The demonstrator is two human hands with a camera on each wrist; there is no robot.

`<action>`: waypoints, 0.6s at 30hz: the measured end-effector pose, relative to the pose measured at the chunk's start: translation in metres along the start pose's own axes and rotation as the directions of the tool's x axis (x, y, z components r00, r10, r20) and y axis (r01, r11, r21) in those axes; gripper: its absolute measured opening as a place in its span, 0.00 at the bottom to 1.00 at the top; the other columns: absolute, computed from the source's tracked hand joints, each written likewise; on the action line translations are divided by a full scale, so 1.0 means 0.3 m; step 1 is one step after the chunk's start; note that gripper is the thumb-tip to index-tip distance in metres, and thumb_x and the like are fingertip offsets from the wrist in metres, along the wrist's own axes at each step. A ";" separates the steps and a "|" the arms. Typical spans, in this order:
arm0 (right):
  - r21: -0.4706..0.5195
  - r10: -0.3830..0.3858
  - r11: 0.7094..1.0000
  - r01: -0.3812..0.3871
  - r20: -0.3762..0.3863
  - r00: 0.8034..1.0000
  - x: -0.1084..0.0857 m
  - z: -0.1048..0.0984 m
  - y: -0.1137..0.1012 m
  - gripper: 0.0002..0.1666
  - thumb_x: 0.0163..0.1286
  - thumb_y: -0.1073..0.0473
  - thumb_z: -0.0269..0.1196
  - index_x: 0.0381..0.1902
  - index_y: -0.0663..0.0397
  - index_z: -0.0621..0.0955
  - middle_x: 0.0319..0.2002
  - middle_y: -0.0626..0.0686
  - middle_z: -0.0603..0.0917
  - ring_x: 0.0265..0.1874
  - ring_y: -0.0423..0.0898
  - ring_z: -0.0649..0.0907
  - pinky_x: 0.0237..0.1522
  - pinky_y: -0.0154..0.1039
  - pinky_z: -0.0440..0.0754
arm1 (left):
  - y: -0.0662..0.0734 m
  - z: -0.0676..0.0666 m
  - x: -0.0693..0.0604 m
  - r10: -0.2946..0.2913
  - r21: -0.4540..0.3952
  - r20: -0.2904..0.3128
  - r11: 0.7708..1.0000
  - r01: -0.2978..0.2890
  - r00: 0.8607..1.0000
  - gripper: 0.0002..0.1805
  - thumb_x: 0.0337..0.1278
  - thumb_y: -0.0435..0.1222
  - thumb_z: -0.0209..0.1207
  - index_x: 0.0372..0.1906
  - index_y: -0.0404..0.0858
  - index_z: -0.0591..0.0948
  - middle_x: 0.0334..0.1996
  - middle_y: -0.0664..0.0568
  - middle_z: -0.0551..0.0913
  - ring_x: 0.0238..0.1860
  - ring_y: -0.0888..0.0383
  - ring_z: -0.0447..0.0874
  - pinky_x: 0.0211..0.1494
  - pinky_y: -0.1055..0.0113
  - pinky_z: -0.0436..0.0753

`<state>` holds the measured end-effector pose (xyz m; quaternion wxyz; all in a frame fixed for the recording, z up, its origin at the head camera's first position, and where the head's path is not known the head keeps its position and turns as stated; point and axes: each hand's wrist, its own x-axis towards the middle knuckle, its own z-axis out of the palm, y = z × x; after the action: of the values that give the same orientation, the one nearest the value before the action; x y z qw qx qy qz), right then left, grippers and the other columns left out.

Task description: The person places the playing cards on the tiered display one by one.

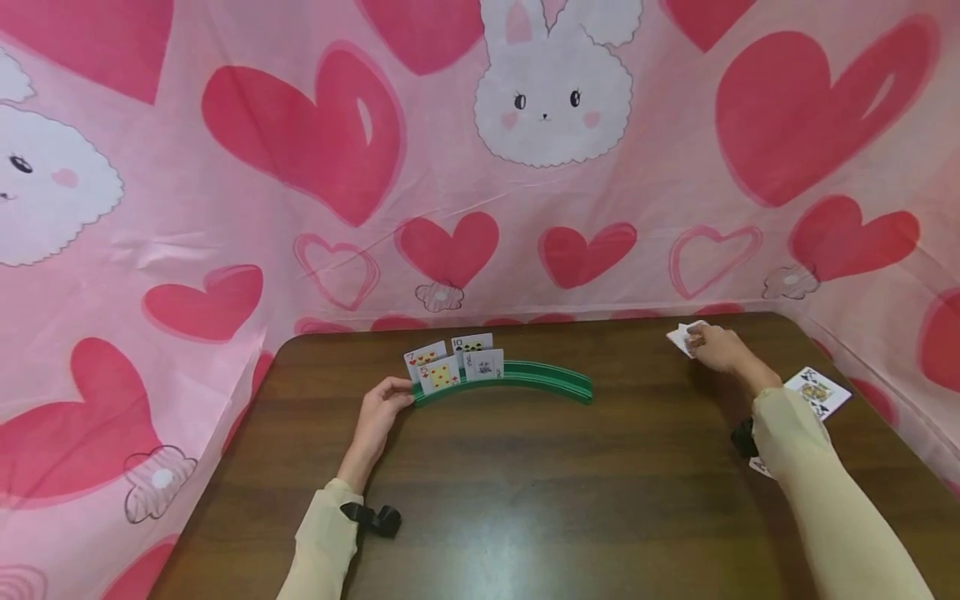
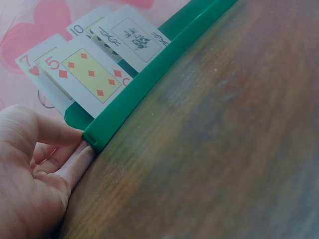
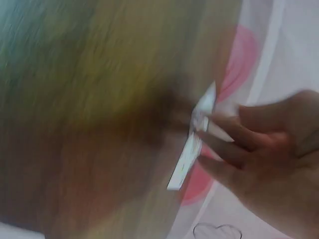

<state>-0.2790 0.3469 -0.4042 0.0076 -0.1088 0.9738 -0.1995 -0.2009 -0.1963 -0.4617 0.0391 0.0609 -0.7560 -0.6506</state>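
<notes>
A green curved card holder stands on the table. Its left end is pinched by my left hand, thumb against fingers. In its slots stand a seven of hearts, a five of diamonds, a ten of a black suit and a joker card. At the back right my right hand reaches over some white playing cards near the far edge. Its fingertips touch them in the blurred right wrist view, with the thumb apart; how many cards lie there is hidden.
A king of spades lies face up by the table's right edge, partly behind the right sleeve. Another card shows below that forearm. Behind the brown table hangs a pink cloth with hearts and rabbits.
</notes>
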 end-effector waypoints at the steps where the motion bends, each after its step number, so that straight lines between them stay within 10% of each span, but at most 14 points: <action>1: 0.019 0.002 1.000 -0.001 -0.028 1.000 0.003 0.002 -0.003 0.24 0.58 0.63 0.55 0.50 0.75 0.69 0.40 0.71 0.77 0.41 0.65 0.75 0.41 0.55 0.69 | -0.002 0.000 -0.001 0.013 -0.005 -0.001 1.000 -0.013 1.000 0.10 0.47 0.28 0.56 0.38 0.33 0.79 0.41 0.45 0.77 0.41 0.58 0.73 0.41 0.70 0.71; 5: 0.065 0.033 0.998 -0.027 -0.102 0.994 0.013 0.006 -0.008 0.23 0.58 0.61 0.56 0.49 0.72 0.70 0.38 0.71 0.78 0.39 0.66 0.76 0.39 0.55 0.69 | -0.008 0.000 -0.001 0.064 -0.022 0.001 0.998 -0.064 0.998 0.09 0.47 0.27 0.56 0.37 0.33 0.79 0.39 0.45 0.78 0.39 0.57 0.73 0.40 0.69 0.71; 12: -0.031 0.045 0.999 -0.042 0.098 0.994 0.011 0.029 0.001 0.39 0.59 0.54 0.57 0.56 0.81 0.58 0.45 0.77 0.71 0.45 0.69 0.70 0.47 0.60 0.63 | -0.007 0.002 0.003 -0.016 0.003 0.010 1.000 0.016 1.000 0.11 0.49 0.28 0.56 0.41 0.32 0.78 0.44 0.44 0.76 0.43 0.57 0.72 0.43 0.69 0.71; 18: 0.040 0.008 0.999 -0.006 -0.052 0.999 0.005 0.011 -0.019 0.30 0.58 0.57 0.58 0.53 0.74 0.67 0.40 0.70 0.78 0.42 0.66 0.75 0.42 0.57 0.70 | 0.023 0.005 -0.013 -0.048 -0.010 0.018 0.999 0.048 0.999 0.12 0.50 0.27 0.55 0.42 0.29 0.77 0.45 0.41 0.75 0.45 0.54 0.71 0.43 0.69 0.69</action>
<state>-0.2791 0.3401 -0.4049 -0.0148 -0.1001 0.9698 -0.2217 -0.1975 -0.1933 -0.4549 0.0171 0.0733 -0.7512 -0.6558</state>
